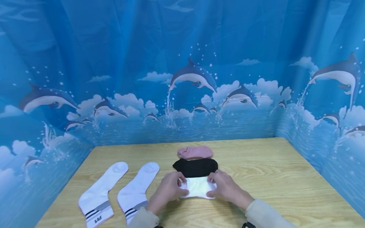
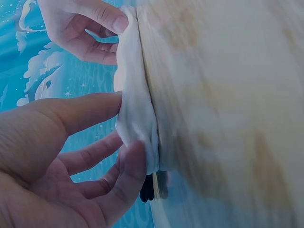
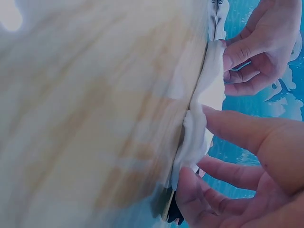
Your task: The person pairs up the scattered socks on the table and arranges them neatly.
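A folded white sock [image 1: 198,188] lies flat on the table, just in front of a folded black sock [image 1: 197,168]. My left hand [image 1: 169,188] pinches its left end and my right hand [image 1: 226,186] its right end, thumbs toward me and fingers on the far side. In the left wrist view, the white sock [image 2: 134,90] appears edge-on against the tabletop, its layers slightly rumpled. Fingertips meet the same white sock [image 3: 202,118] in the right wrist view. Beyond the black one lies a folded pink sock [image 1: 196,152].
Two white socks with dark stripes, an outer one [image 1: 97,196] and an inner one [image 1: 136,191], lie unfolded on the left of the wooden table [image 1: 282,184]. My left sleeve covers part of the inner one's cuff. A blue dolphin-print curtain [image 1: 130,61] encloses the table's back and sides.
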A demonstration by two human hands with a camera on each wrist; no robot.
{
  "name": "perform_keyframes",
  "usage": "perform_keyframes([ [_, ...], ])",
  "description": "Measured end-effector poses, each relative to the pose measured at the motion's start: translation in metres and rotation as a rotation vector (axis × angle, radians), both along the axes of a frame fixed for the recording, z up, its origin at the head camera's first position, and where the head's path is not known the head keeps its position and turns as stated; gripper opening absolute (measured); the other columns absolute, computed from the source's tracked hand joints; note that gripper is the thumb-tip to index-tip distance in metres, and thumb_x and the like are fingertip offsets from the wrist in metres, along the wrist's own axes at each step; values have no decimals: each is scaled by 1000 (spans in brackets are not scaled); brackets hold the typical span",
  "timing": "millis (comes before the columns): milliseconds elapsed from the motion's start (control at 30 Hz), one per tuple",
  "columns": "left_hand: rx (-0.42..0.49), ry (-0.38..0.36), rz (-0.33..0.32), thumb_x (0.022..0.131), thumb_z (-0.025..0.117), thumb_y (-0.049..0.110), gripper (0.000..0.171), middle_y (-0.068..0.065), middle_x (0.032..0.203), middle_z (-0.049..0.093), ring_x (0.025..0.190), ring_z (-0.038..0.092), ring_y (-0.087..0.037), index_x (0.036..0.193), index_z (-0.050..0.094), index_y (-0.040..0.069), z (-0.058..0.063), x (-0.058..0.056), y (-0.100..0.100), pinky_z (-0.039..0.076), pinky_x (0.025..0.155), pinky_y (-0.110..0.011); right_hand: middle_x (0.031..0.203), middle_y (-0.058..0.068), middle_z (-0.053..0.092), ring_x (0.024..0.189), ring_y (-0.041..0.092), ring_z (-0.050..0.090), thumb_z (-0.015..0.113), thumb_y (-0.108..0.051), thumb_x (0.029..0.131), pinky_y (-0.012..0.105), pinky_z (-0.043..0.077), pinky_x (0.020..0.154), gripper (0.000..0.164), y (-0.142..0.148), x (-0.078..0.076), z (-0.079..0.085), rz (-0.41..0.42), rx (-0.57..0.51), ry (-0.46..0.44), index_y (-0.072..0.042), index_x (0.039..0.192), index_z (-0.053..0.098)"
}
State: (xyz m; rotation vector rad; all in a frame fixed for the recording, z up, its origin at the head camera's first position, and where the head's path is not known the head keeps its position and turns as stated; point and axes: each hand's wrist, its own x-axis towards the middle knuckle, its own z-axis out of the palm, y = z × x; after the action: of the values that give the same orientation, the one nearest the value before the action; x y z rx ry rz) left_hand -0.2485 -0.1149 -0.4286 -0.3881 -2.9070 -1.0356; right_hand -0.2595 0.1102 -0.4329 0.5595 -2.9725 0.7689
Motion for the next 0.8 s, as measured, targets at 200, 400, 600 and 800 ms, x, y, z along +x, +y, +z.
perform_keyframes([
  [200,-7,-19,12,73,90,13,32,-3,80,61,73,52,-14,96,70,5,-1,-2,2,44,65,-27,99,9,68,89,20,61,95,-19,67,42,56,82,44,1,-2,0,-1,4,1,-4,102,73],
  [400,-9,-7,14,73,90,12,31,-3,79,60,72,52,-13,94,70,5,-3,-5,3,44,64,-26,98,10,69,89,21,62,95,-17,67,43,56,83,43,2,-3,1,2,-5,3,-3,101,73],
  [600,-2,-15,24,74,89,12,30,-4,79,60,71,51,-14,96,70,4,-2,-6,4,44,63,-26,101,10,70,93,22,63,94,-17,69,45,56,88,41,2,-7,1,2,-9,-8,-4,101,73],
  [800,-1,-16,30,75,89,12,29,-4,79,60,71,51,-14,96,70,4,-3,-8,4,44,63,-26,100,10,70,93,22,63,93,-16,69,45,55,88,39,2,-9,0,20,-9,4,-3,100,72],
])
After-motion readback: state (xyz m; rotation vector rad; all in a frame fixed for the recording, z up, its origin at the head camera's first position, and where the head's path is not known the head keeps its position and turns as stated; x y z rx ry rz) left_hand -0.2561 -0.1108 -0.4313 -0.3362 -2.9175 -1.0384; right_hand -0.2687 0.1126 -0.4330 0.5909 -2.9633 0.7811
